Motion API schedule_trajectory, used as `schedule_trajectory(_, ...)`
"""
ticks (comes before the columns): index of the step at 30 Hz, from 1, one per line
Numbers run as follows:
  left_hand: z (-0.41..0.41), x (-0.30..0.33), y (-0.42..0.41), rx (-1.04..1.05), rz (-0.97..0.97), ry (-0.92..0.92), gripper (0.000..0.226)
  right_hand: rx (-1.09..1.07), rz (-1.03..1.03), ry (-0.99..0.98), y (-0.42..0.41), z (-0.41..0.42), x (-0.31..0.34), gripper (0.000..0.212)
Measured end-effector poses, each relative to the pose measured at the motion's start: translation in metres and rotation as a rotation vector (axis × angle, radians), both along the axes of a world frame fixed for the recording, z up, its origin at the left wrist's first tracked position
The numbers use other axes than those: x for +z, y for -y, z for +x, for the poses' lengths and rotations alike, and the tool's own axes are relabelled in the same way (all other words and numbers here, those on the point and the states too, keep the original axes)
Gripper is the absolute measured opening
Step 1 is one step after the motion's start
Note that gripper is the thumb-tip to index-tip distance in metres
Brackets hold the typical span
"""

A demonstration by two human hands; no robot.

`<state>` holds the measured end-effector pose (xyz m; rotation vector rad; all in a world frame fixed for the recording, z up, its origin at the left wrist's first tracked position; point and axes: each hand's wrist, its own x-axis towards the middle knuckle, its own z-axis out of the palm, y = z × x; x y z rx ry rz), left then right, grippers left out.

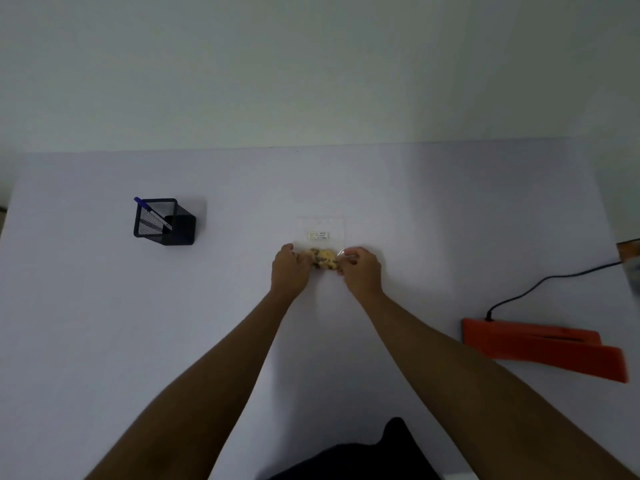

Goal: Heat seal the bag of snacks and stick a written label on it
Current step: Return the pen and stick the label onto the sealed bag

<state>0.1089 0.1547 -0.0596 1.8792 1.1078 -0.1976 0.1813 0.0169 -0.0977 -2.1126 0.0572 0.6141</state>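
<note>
A person's left hand (290, 268) and right hand (360, 268) hold a clear bag (320, 237) of snacks (323, 258) at the middle of the table (104, 306), the fingers of each curled and pinching the plastic at either side of the near end, where the snacks are bunched. The bag lies flat with its long axis running away from the person toward the far edge, so its empty end points beyond the fingertips; a small printed label (318, 235) already shows on the film there, though its text is too small to read. Whether the far end is open cannot be told. The orange sealer (543, 348) sits near the right edge, its cord (540, 282) trailing toward the far right, closer to the right hand than the left, so carrying the bag across looks a job for that side. A mesh holder (164, 221) with a blue pen (152, 213) stands well apart toward the left edge, on the left hand's side. Sealing appears not yet done.
</note>
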Motion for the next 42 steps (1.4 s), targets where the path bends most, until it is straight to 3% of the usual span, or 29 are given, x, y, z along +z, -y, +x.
schedule_trajectory(9, 0.027, -0.005, -0.006, -0.025, -0.033, -0.047, 0.051, 0.049, -0.061, 0.106, -0.004, 0.015, 0.004, 0.023)
schedule_trajectory(13, 0.015, 0.007, 0.004, -0.055, 0.005, -0.04, 0.064, 0.099, -0.065, 0.155, 0.013, -0.002, 0.017, 0.033)
schedule_trajectory(16, 0.001, 0.029, 0.017, -0.075, 0.023, 0.067, 0.062, 0.098, -0.059, 0.166, 0.028, -0.019, 0.035, 0.033)
schedule_trajectory(19, -0.015, 0.056, 0.038, -0.12, 0.018, 0.217, 0.046, 0.05, -0.016, 0.199, 0.05, -0.042, 0.061, 0.031)
schedule_trajectory(21, -0.028, 0.069, 0.059, -0.152, -0.017, 0.281, 0.043, 0.012, 0.01, 0.24, 0.07, -0.061, 0.077, 0.029)
schedule_trajectory(25, -0.046, 0.087, 0.11, -0.216, -0.146, 0.262, 0.058, -0.064, 0.058, 0.268, 0.123, -0.097, 0.103, 0.026)
schedule_trajectory(36, -0.025, 0.094, 0.252, -0.505, -0.217, 0.166, 0.074, -0.295, -0.145, 0.278, 0.294, -0.12, 0.105, 0.006)
schedule_trajectory(39, -0.01, 0.082, 0.287, -0.505, -0.227, 0.071, 0.079, -0.456, -0.162, 0.191, 0.342, -0.094, 0.097, 0.019)
schedule_trajectory(42, 0.001, 0.073, 0.321, -0.45, -0.261, 0.033, 0.076, -0.527, -0.184, 0.076, 0.386, -0.057, 0.087, 0.048)
